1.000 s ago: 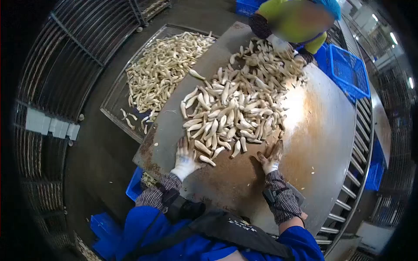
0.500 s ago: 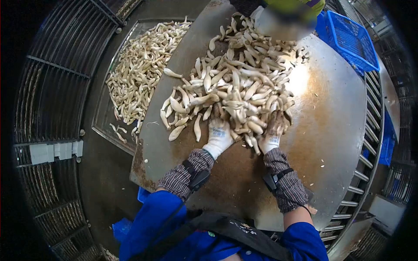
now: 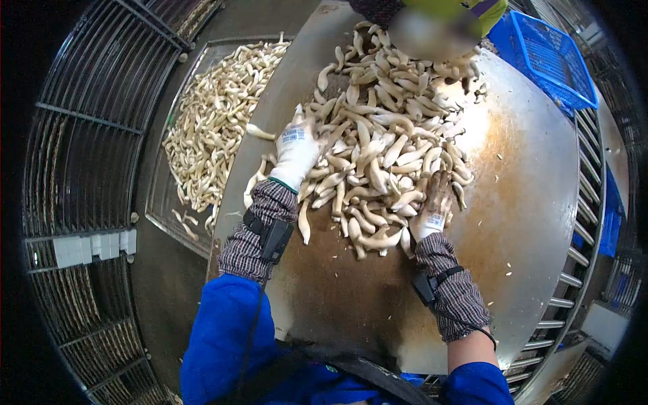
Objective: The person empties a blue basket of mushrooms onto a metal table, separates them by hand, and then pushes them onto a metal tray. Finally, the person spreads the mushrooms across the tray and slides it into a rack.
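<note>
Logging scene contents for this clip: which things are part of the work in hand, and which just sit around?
In hand:
left hand
right hand
mushroom pile
metal table

Around:
mushroom tray
blue crate
wire racks
roller conveyor

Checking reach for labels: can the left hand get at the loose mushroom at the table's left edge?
Probably yes: the left hand rests on the pile beside that mushroom, with nothing between them.

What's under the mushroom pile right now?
The mushroom pile lies on a rusty round metal table, bare steel showing around it. The left hand and right hand rest on its edges. Anything beneath the heap's middle is covered.
</note>
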